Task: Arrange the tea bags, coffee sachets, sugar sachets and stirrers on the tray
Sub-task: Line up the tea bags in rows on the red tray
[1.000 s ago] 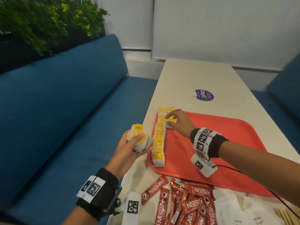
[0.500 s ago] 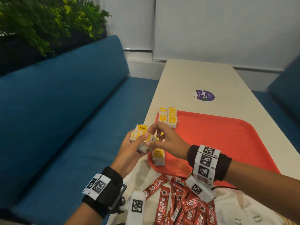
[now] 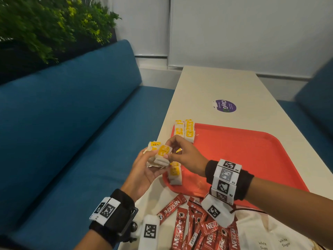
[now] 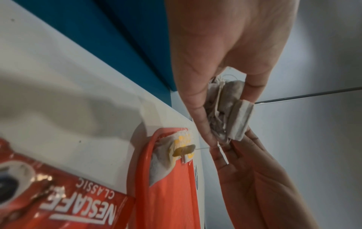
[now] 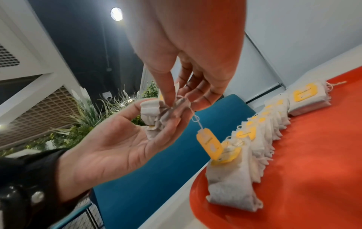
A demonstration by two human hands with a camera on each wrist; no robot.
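Several tea bags (image 3: 158,156) are cupped in the left hand (image 3: 144,170), whose fingers curl round the small stack just off the near left corner of the tray (image 3: 252,150). One bag at the top of that stack is pinched by the thumb and fingertips of the right hand (image 3: 183,156), so both hands are closed on tea bags and meet just above the tray's left rim. In the right wrist view a yellow tag (image 5: 209,144) hangs free on its string below the pinched bag.

Directly beyond and beneath the hands, a row of tea bags (image 3: 175,173) is laid along the tray's left edge, with a second column begun at its far end. The step in hand is judged to be the tea-bag step, only partly done. Next, the pinched bag probably needs separating without snagging strings, then setting beside the row. Coffee sachets (image 3: 180,230) and sugar sachets (image 3: 270,240), nearer the wrists, are not yet on the tray.
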